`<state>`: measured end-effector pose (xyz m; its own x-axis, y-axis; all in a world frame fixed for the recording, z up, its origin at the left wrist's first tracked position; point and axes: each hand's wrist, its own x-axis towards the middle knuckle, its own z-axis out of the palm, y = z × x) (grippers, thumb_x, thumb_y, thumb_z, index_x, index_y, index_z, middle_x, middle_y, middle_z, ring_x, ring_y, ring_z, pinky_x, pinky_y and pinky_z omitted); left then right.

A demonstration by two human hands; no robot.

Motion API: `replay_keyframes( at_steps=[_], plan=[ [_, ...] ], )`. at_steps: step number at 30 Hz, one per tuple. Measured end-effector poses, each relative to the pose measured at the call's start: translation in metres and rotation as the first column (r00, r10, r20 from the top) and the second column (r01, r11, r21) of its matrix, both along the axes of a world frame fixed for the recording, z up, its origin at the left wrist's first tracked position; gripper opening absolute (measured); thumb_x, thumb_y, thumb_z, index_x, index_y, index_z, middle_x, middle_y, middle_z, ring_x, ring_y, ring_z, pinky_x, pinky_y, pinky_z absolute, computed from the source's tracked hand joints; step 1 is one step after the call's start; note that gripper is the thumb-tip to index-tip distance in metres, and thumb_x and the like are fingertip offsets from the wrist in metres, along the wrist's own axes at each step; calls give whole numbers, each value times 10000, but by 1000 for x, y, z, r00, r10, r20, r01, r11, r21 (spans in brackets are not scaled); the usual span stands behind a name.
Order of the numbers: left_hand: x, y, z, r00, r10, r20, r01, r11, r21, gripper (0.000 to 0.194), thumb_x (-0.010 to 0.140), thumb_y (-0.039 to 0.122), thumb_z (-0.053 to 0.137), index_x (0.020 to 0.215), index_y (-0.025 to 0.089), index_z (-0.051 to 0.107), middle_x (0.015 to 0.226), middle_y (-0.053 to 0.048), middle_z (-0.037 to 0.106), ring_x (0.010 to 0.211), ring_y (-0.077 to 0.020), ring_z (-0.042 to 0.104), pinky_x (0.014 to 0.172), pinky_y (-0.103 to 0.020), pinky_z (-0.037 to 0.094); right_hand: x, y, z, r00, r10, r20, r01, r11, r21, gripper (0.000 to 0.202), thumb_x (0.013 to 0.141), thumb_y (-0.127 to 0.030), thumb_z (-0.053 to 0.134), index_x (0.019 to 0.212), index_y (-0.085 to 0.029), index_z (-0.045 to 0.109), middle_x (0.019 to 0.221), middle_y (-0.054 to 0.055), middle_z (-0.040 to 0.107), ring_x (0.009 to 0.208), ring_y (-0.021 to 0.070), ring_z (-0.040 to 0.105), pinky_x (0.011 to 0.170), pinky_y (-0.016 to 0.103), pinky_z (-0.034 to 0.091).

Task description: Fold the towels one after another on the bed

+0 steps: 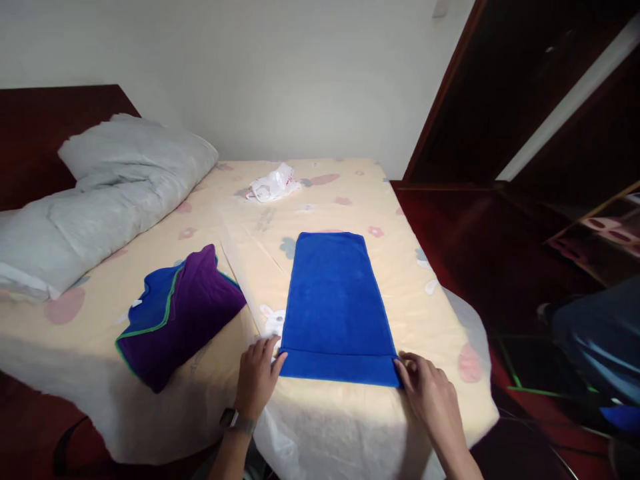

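A blue towel (333, 293) lies flat and lengthwise on the bed, its near end turned over into a narrow band. My left hand (257, 373), with a watch on the wrist, is at the left end of that band, thumb and fingertips closed on the corner. At the right end, my right hand (427, 383) pinches the other corner between thumb and curled fingers. To the left of my left hand is a loosely folded purple and blue cloth (200, 313) with green edging.
The bed (345, 423) has a pale patterned cover under clear plastic. A crumpled white plastic bag (275, 183) lies toward the wall. Grey bedding (115, 187) is heaped at left by the dark headboard (45, 127). Beyond the right edge are a shoe rack (605, 233) and a person's clothed leg (600, 333).
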<state>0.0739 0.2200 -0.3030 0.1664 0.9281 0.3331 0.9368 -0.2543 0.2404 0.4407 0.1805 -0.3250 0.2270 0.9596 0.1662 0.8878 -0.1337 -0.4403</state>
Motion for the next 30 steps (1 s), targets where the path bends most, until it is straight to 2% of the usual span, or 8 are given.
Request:
replay_keyframes(
  at_steps=[2,4,7,10,16,22,26,30],
  plan=[
    [2,-4,7,998,-47,32,42,990,136,233,964,272,562,1184,224,625,1095,-100,677,1024,-267,643,879,-419,499,4,-3,4,999,32,-29,-29,992,123,317,979,-472,458,1083,-216,615,1019,102,689,875,282,619,768,436,489],
    [5,-11,12,989,-133,59,119,974,195,214,952,202,551,1144,226,641,1083,-94,674,1061,-258,630,945,-424,489,6,-7,8,987,152,-57,-135,964,231,246,977,-393,485,1106,-228,614,1086,97,671,977,267,618,857,435,498],
    [11,-18,13,951,-305,47,303,952,39,302,909,168,554,1191,239,634,1156,-85,671,1125,-262,610,982,-425,503,5,-12,10,926,376,-36,-361,908,213,283,933,-334,546,1206,-279,599,1247,66,635,1153,261,587,949,437,500],
    [9,-16,7,937,-345,57,350,927,-133,485,844,134,552,1313,251,579,1297,-81,627,1221,-281,566,1044,-464,493,4,-12,2,889,457,-8,-454,885,97,423,891,-292,558,1314,-299,554,1381,49,580,1241,272,557,990,469,504],
    [-6,-4,1,945,-252,209,289,942,-172,553,788,44,490,1283,265,602,1278,-59,653,1216,-244,589,1081,-452,486,14,-5,-17,913,377,-155,-364,925,106,389,910,-343,533,1284,-251,581,1290,75,650,1185,272,605,997,490,504],
    [-6,3,0,913,-23,408,135,959,-248,241,949,326,528,1133,223,645,1061,-88,726,982,-241,697,909,-404,576,13,3,-17,886,45,-461,-88,993,-73,412,929,-558,499,1185,-259,621,1209,62,677,1130,260,619,996,445,494],
    [1,9,-5,896,55,440,51,973,-227,301,981,413,477,1112,204,648,997,-92,735,930,-244,704,865,-396,569,4,12,-13,878,-40,-478,-4,996,-91,494,922,-624,449,1135,-221,639,1152,97,689,1107,287,612,989,459,472],
    [4,9,-7,904,56,423,14,987,-161,341,999,423,437,1130,189,648,986,-102,739,920,-244,703,851,-389,559,3,11,-7,886,-56,-460,33,998,-58,517,938,-618,396,1152,-211,633,1146,112,692,1093,294,614,971,460,470]
  ],
)
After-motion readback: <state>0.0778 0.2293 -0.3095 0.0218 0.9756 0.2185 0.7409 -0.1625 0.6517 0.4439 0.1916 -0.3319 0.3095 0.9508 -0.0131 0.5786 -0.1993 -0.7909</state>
